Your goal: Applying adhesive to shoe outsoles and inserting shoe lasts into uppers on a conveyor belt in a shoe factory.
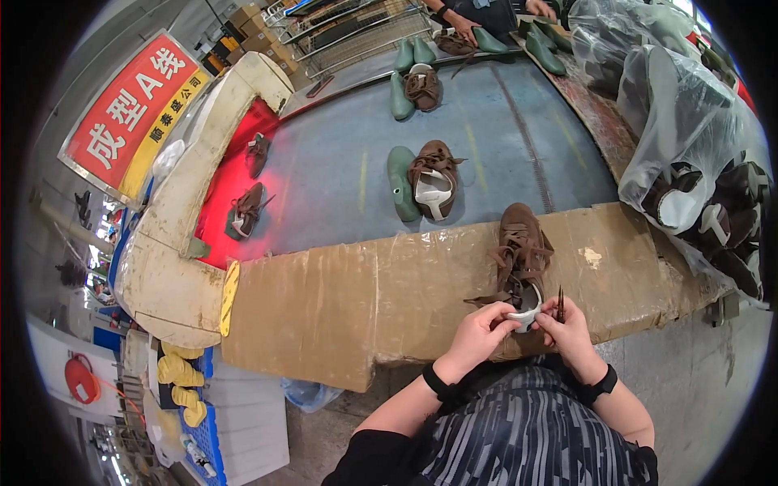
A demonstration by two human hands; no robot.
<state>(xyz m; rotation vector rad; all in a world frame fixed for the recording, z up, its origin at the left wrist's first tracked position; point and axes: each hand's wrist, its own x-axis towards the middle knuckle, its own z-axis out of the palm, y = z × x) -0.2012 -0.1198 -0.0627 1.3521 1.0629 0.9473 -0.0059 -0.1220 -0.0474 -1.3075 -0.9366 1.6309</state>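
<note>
A brown lace-up shoe (521, 241) lies on the cardboard-covered ledge in front of me, toe pointing away and its white heel lining facing me. My left hand (476, 336) pinches the left side of the heel collar between thumb and fingers. On the other side of the heel, my right hand (570, 336) is closed, its thumb and fingertips at the collar. A thin, dark, pointed tool (561, 303) sticks up from the right hand's fingers; its exact kind cannot be made out. Brown laces hang loose over the shoe.
Beyond the cardboard (308, 300) runs a grey conveyor belt (324, 178) with a brown shoe (435, 174) beside a green shoe last (402, 182). Left, more shoes sit in a red-lit machine opening (235, 190). A plastic bag (668, 105) bulges at right. A co-worker's hand (463, 26) handles a shoe at the far end.
</note>
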